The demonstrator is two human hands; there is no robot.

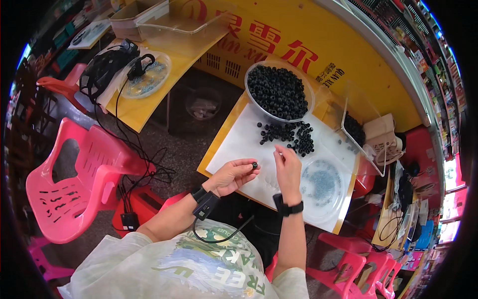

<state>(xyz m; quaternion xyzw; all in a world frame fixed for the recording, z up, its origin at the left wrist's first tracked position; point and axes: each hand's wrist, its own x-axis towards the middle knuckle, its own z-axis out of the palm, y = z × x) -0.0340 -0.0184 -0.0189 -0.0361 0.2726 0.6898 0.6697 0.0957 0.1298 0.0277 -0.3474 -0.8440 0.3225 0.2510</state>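
From the head view, the left hand [230, 175] pinches a small black ring [255, 165] between fingertips above the white sheet [239, 144]. The right hand [288, 169] hangs just beside it, fingers curled narrow. Loose black rings [291, 135] lie beyond, near a full bowl [279, 92].

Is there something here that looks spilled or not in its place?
Yes, perhaps. A heap of loose black rings lies on the white sheet, outside the full bowl. It may be laid out deliberately. The left hand pinches one black ring.
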